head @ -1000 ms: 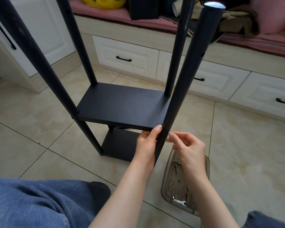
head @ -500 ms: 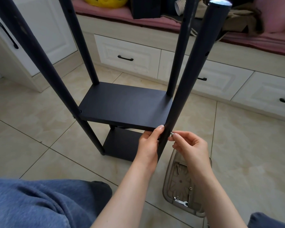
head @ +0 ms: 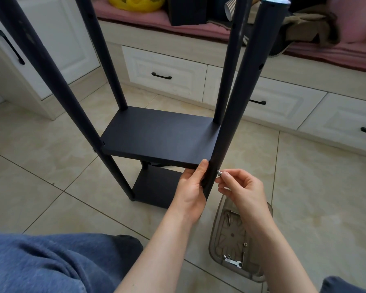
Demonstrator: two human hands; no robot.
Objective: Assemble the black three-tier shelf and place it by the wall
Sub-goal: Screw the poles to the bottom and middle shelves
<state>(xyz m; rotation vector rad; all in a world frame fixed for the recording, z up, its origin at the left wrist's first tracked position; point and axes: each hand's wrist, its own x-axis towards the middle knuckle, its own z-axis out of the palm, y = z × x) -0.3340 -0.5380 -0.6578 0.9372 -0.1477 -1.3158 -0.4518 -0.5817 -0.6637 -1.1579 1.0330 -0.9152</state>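
The black shelf stands on the tiled floor with a middle board (head: 161, 136) and a lower board (head: 156, 187) fixed between several black poles. My left hand (head: 191, 190) grips the near right pole (head: 239, 115) just under the middle board's corner, thumb against the board edge. My right hand (head: 240, 187) pinches a small silver screw (head: 219, 173) whose tip sits at the right side of that pole. A screw head shows on the near left pole (head: 51, 85) at board height.
A clear plastic tray (head: 218, 229) with screws and a small wrench (head: 234, 262) lies on the floor under my right forearm. White drawers with black handles (head: 161, 76) and a cushioned bench run along the back. My blue-trousered knee (head: 51, 263) fills the lower left.
My right hand has brought the screw up to the side of the near right pole. My left hand keeps its hold on the pole.
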